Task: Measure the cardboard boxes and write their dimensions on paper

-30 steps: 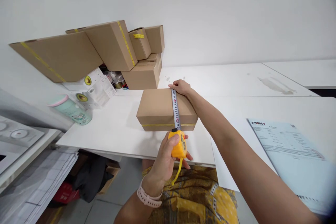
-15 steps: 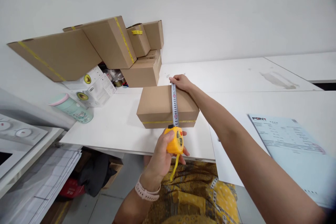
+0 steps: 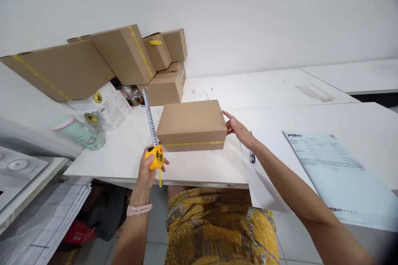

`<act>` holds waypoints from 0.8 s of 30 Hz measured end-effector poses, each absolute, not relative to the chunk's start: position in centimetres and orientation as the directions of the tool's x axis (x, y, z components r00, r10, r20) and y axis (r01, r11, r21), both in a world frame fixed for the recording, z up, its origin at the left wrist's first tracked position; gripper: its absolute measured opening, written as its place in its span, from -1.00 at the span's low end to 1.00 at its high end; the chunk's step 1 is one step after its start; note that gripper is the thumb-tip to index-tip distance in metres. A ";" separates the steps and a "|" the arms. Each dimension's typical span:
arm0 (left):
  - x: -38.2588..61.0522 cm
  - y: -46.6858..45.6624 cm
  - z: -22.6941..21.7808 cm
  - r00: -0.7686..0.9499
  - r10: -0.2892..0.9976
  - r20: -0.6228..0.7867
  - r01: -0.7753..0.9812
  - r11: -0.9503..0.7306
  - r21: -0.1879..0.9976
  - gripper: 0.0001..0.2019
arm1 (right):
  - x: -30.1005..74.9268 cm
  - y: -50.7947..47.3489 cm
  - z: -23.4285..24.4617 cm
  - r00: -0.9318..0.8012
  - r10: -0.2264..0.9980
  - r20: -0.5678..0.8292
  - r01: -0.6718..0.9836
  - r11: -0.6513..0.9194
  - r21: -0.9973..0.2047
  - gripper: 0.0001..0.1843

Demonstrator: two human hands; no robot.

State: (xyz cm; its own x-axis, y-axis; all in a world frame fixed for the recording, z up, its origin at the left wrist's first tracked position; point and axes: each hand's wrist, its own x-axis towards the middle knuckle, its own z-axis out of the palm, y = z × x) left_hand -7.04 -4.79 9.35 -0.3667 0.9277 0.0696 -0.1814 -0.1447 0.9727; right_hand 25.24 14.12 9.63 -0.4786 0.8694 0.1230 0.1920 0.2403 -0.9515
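A closed cardboard box (image 3: 192, 120) with a yellow strip of tape along its front lies on the white table. My left hand (image 3: 144, 174) is closed around a yellow tape measure (image 3: 155, 157) at the box's front left corner. From its case the extended blade (image 3: 150, 120) runs away from me, beside the left end of the box. A short yellow strap hangs below the case. At the right end of the box is my right hand (image 3: 241, 131), fingers outstretched and touching the side; some fingertips are hidden behind the box.
Several cardboard boxes (image 3: 121, 56) are stacked against the wall at back left, above white avocado-print boxes (image 3: 107, 109). A mint tumbler (image 3: 82, 134) stands at left. Papers (image 3: 336, 165) and a dark pen-like item (image 3: 252, 155) lie at right. The table's front edge (image 3: 199, 183) is close to me.
The blade has come off the top of the box, and my left hand has carried the tape measure left. My right hand has let go of the blade's end and moved to the box's right side.
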 end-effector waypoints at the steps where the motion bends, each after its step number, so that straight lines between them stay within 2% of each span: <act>1: -7.3 -4.5 9.6 -0.345 0.936 0.072 -0.193 -0.146 0.970 -0.49 | 25.1 13.7 10.1 -0.485 0.862 0.144 0.206 0.273 -0.940 -0.22; 4: -7.7 -3.8 11.6 -0.325 0.939 0.111 -0.205 -0.184 0.961 -0.47 | 24.6 13.5 12.7 -0.423 0.886 0.188 0.276 0.324 -0.905 -0.26; 9: -7.9 -1.9 15.3 -0.300 0.940 0.162 -0.184 -0.223 0.957 -0.52 | 23.2 15.1 16.7 -0.222 0.955 0.196 0.456 0.279 -0.845 -0.44; 13: -6.6 -1.2 16.4 -0.367 0.899 0.240 -0.126 -0.303 0.945 -0.57 | 21.7 17.5 17.6 -0.177 0.899 0.401 0.502 0.433 -0.748 -0.55; 15: -5.0 -2.1 16.0 -0.376 0.882 0.284 -0.098 -0.342 0.935 -0.54 | 21.2 18.3 17.6 -0.233 0.863 0.449 0.447 0.505 -0.738 -0.64; 17: -2.8 -3.6 14.9 -0.314 0.909 0.275 -0.113 -0.324 0.939 -0.52 | 20.9 18.7 17.6 -0.304 0.845 0.439 0.394 0.531 -0.750 -0.71; 20: 0.7 -5.7 12.4 -0.165 0.972 0.169 -0.176 -0.198 0.964 -0.50 | 20.6 18.8 17.6 -0.349 0.816 0.460 0.365 0.571 -0.735 -0.75; 24: 3.6 -6.7 9.3 0.030 0.996 0.087 -0.264 -0.076 0.961 -0.46 | 20.3 18.7 17.7 -0.363 0.763 0.535 0.422 0.646 -0.636 -0.77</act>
State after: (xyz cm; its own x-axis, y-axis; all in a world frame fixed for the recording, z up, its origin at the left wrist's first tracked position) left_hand 3.62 -6.72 9.31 0.0303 0.9957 0.0870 -0.2643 -0.0760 0.9614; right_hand 20.25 18.74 17.71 -0.3630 0.7632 0.5346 0.4216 0.6462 -0.6361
